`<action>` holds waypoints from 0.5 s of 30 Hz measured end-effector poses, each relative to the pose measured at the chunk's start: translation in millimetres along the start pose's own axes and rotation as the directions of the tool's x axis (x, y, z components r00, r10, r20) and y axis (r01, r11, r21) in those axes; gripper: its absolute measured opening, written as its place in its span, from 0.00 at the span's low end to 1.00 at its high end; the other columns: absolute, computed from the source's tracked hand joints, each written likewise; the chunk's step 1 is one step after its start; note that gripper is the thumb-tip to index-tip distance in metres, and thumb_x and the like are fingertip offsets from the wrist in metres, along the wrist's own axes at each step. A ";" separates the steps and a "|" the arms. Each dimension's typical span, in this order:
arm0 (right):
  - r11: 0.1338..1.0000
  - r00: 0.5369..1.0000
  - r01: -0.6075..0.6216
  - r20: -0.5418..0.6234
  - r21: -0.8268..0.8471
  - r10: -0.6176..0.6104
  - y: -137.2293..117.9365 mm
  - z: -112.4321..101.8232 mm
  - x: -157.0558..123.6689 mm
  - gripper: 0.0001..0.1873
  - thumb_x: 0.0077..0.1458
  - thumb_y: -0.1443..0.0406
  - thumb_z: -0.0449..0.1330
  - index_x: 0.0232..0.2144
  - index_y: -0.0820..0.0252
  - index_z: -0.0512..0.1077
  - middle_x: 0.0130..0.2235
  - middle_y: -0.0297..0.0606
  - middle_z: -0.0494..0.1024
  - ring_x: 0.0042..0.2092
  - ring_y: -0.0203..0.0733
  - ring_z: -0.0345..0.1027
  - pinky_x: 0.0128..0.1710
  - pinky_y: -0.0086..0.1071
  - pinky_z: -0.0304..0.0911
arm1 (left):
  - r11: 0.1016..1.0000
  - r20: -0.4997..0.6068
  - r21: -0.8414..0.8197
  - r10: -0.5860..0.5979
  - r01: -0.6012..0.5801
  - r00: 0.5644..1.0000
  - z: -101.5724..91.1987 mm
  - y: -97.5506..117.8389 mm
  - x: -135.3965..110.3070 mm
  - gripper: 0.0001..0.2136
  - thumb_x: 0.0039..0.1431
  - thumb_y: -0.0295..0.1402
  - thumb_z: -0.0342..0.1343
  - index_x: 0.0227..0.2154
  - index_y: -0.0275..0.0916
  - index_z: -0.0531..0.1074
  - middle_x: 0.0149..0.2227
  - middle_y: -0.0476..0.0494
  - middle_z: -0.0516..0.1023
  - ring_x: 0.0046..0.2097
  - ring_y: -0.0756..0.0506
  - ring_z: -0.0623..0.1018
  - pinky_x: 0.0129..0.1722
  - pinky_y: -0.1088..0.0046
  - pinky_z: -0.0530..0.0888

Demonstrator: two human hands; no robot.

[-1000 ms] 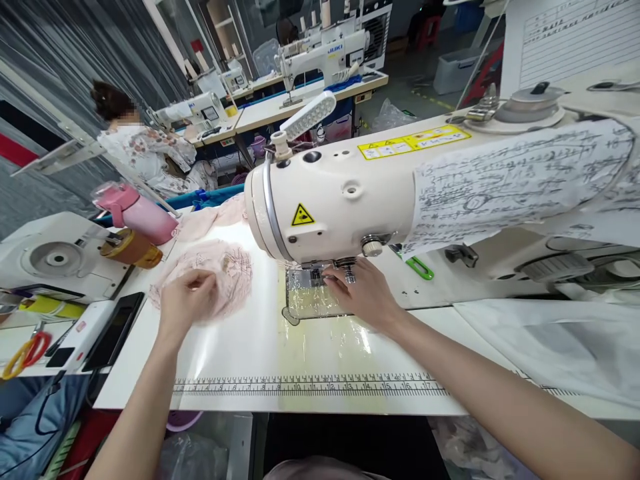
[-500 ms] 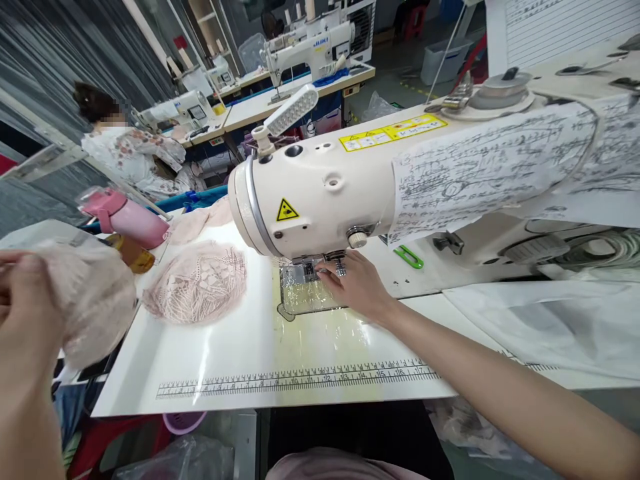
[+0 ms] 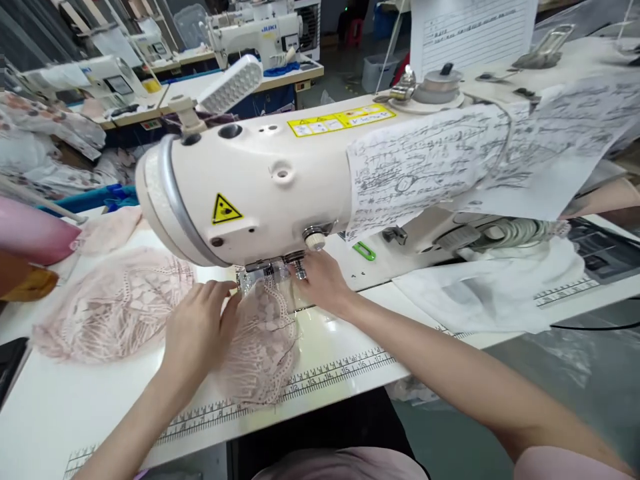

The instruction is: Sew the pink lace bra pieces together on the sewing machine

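Note:
A pale pink lace piece [image 3: 263,347] hangs from under the head of a white sewing machine [image 3: 260,193] toward the table's front edge. My left hand [image 3: 197,327] is closed on its left side, with thumb and fingertips near the metal needle plate. On the other side of the needle area, my right hand [image 3: 323,283] has its fingers curled in by the presser foot [image 3: 300,269]. The machine head hides part of those fingers, and what they hold cannot be made out. A second pink lace piece [image 3: 120,307] lies gathered on the table to the left.
A printed ruler strip [image 3: 345,370] runs along the table's front. White cloth [image 3: 475,287] lies at the right, and a green thread snipper [image 3: 364,251] behind my right hand. A pink bottle [image 3: 35,230] stands at the left. Other sewing machines [image 3: 260,40] stand behind.
My left hand has brought the lace piece from the far left to beneath the machine head. My right hand stays by the presser foot. The view has shifted closer to the machine.

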State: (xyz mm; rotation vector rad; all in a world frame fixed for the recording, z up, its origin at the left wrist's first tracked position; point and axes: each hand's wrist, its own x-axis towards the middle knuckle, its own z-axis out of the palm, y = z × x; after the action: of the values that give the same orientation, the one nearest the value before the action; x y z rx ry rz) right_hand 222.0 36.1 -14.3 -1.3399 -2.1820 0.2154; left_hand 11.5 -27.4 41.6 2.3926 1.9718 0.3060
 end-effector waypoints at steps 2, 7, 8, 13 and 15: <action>0.998 0.998 0.067 -0.020 -0.013 -0.067 0.9 1.4 -0.6 0.13 0.61 0.70 0.49 0.36 0.58 0.74 0.35 0.39 0.76 0.40 0.43 0.69 0.38 0.34 0.61 | 0.958 -0.130 0.098 0.280 -0.269 0.951 13.4 7.9 -3.1 0.15 0.67 0.39 0.43 0.44 0.37 0.73 0.43 0.38 0.80 0.43 0.40 0.78 0.39 0.63 0.74; 0.945 0.942 0.315 -0.095 -0.085 -0.323 1.5 4.4 -3.5 0.18 0.58 0.74 0.49 0.38 0.54 0.76 0.34 0.36 0.78 0.40 0.41 0.69 0.45 0.37 0.61 | 0.850 -0.172 0.203 0.520 -0.487 0.836 38.9 20.2 -5.5 0.22 0.66 0.37 0.47 0.59 0.29 0.63 0.55 0.30 0.74 0.56 0.36 0.74 0.50 0.59 0.75; 0.935 0.933 0.338 -0.092 -0.103 -0.347 1.3 4.7 -3.9 0.19 0.59 0.74 0.49 0.40 0.52 0.76 0.34 0.36 0.79 0.40 0.41 0.69 0.46 0.37 0.61 | 0.850 -0.172 0.205 0.519 -0.485 0.837 42.2 19.3 -4.1 0.24 0.66 0.38 0.47 0.59 0.29 0.62 0.55 0.29 0.73 0.56 0.36 0.74 0.50 0.58 0.75; 0.941 0.948 0.317 0.012 -0.122 -0.318 0.2 5.8 -4.9 0.18 0.62 0.71 0.49 0.42 0.50 0.77 0.38 0.34 0.81 0.42 0.41 0.70 0.51 0.39 0.61 | 0.848 -0.166 0.163 0.528 -0.505 0.833 49.8 8.0 3.5 0.24 0.65 0.39 0.49 0.59 0.28 0.63 0.55 0.30 0.74 0.56 0.36 0.74 0.53 0.58 0.74; 0.956 0.961 0.274 0.073 -0.103 -0.267 -0.9 5.6 -4.7 0.18 0.62 0.70 0.50 0.43 0.49 0.77 0.37 0.34 0.81 0.42 0.42 0.71 0.51 0.40 0.61 | 0.849 -0.161 0.148 0.526 -0.507 0.835 50.8 4.0 5.5 0.23 0.65 0.39 0.49 0.58 0.29 0.64 0.55 0.30 0.74 0.56 0.35 0.74 0.54 0.55 0.72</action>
State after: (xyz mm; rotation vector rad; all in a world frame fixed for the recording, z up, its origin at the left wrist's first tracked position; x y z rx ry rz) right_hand 219.9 32.4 -20.4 -1.0862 -2.4289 0.0265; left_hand 24.9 -17.5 -6.8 3.0413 1.3720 0.4790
